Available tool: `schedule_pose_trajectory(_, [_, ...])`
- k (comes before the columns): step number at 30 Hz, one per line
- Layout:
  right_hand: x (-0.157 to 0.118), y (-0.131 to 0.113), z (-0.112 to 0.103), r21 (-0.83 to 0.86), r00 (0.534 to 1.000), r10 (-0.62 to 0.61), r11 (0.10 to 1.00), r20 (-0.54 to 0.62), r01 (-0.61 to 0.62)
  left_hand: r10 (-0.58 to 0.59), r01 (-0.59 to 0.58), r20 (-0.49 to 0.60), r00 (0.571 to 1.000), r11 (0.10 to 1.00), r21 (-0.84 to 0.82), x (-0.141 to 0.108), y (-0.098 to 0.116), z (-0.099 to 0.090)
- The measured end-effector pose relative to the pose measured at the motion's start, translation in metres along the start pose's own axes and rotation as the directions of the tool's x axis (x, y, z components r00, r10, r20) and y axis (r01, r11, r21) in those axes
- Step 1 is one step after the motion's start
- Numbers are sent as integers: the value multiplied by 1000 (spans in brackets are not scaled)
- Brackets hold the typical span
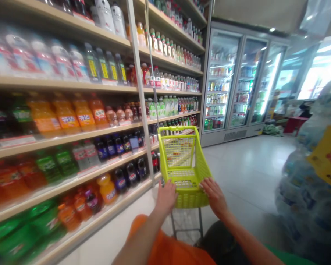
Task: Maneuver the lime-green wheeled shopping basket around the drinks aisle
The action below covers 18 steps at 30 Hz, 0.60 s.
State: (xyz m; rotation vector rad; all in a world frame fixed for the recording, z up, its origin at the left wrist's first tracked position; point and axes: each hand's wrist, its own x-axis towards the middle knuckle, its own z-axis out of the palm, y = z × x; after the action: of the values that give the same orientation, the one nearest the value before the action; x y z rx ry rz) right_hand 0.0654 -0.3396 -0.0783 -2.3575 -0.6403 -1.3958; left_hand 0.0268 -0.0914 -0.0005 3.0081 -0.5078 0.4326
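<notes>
As rows of bottled drinks filled the tall wooden-edged shelving (71,87) along the left side of a shop aisle, a bank of glass-doored refrigerators (231,136) stood lit at the far end, above a pale, glossy floor (245,162). On the right rose a blurred stack of clear-wrapped bottles (300,184), marked by a yellow sign (329,156) with red print.

Between them, close beside the shelving and directly before the person, stood a bright yellow-green shopping cart (202,162). Its basket was a slatted lattice, higher at the far end, where a bar ran across the top; the sides sloped down toward the near rim, and slots pierced the bottom. Thin, dark metal legs showed beneath it.

The person's left hand (167,194) lay at the near left corner, fingers bent over the rim. The right hand (214,195) rested on the near right corner, palm down, its fingers straighter and close together. Both touched the cart, though how far either had closed around the rim could not be told.
</notes>
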Motion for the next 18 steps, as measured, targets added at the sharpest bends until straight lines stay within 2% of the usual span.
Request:
schedule_pose_trajectory(3, [2,-26,9,42,999,-2,999,-39,3,-59,58,-21,998,998,-21,-2,-1,2])
schedule_pose_trajectory(6, [8,-62,21,90,995,-65,993,-75,72,-88,87,-16,996,996,-20,-3,-6,-2])
schedule_pose_trajectory(8, [12,-76,26,115,990,-110,986,-90,120,-76,76,-5,997,997,-5,-5,-12,-6])
schedule_pose_trajectory(11, [14,-69,22,112,991,-103,987,-84,112,-60,60,7,998,998,14,-9,-21,-13])
schedule_pose_trajectory(15, [9,-40,6,44,999,7,999,-45,-5,-73,73,4,997,997,11,-12,-27,-17])
schedule_pose_trajectory(18, [6,-45,5,54,998,35,998,-58,-31,-73,73,0,997,997,13,-14,-22,-17])
